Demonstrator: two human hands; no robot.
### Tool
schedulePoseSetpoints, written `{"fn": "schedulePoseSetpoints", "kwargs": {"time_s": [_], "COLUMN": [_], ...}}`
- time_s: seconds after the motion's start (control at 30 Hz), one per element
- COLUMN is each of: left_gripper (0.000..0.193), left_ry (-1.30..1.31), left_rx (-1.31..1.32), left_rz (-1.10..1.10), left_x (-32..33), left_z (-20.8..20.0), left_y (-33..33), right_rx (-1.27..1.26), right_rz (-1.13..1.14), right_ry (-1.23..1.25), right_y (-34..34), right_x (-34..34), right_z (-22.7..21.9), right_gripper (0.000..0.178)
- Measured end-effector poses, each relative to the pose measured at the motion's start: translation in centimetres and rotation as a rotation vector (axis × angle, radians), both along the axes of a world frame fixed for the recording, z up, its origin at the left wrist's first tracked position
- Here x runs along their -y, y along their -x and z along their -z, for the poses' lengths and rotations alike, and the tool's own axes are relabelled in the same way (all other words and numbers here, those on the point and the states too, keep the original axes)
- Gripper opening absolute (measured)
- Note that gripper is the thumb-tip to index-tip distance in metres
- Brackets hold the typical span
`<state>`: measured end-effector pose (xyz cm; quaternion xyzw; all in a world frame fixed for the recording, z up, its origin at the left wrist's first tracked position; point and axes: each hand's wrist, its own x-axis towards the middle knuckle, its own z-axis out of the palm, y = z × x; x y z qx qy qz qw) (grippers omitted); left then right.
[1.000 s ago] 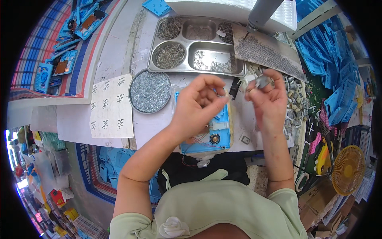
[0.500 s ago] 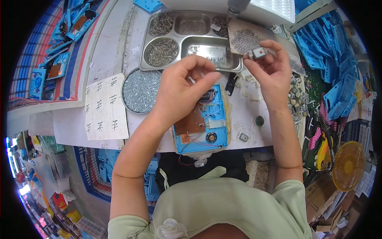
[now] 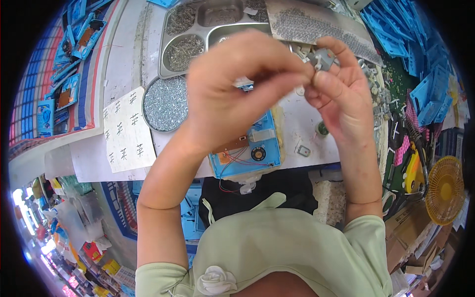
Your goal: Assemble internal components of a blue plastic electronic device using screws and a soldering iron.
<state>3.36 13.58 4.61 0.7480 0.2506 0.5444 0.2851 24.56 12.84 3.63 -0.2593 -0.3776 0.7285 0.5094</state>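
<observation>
Head view: above the tabletop (image 3: 294, 123), toward its right edge, the right hand (image 3: 346, 91) pinches a grey block (image 3: 324, 59). The left hand (image 3: 232, 94) has finger and thumb beside it (too blurry to tell if they hold anything). It looks like careful fingertip work; the next move seems to need a steady pinch.

Pale green top (image 3: 307, 242), curved neckline, short sleeves (image 3: 368, 235) ending above elbows. White fabric rose (image 3: 216, 280) on chest, left side. Matching green tie strap (image 3: 272, 201) at waist. Black cloth (image 3: 292, 192) over lap. Left hand (image 3: 235, 89), right hand (image 3: 344, 94) bare.
</observation>
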Motion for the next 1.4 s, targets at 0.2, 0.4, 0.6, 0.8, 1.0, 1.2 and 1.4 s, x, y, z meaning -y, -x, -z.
{"fn": "schedulePoseSetpoints", "kwargs": {"time_s": [0.2,0.4,0.6,0.8,1.0,1.2,1.4], "left_gripper": [0.014,0.015,0.013,0.017,0.02,0.031,0.035], "left_ry": [0.474,0.894,0.87,0.793,0.662,0.874,0.854], "left_rx": [0.19,0.153,0.116,0.07,0.02,0.005,0.006], "left_rz": [-0.138,-0.028,-0.031,-0.055,-0.058,-0.002,-0.038], "left_x": [3.7,10.6,12.4,13.1,13.2,13.5,13.8], "left_z": [-0.5,3.2,4.1,4.9,5.7,5.1,5.4], "left_y": [3.2,1.9,-0.2,-0.3,-0.2,-0.6,-0.2], "right_rx": [0.601,1.114,1.295,1.465,1.246,0.342,0.199], "right_rz": [0.209,0.052,-0.111,-0.128,-0.149,-0.237,-0.343], "right_ry": [-0.138,-0.121,-0.222,-0.49,-0.241,0.237,0.301], "right_y": [-7.8,-11.6,-10.7,-10.3,-10.0,-3.0,-0.7], "right_x": [3.0,6.8,6.1,5.2,5.2,9.2,9.0], "right_z": [1.9,6.0,5.4,5.8,4.6,3.3,4.7], "right_gripper": [0.047,0.036,0.04,0.038,0.038,0.053,0.05]}}
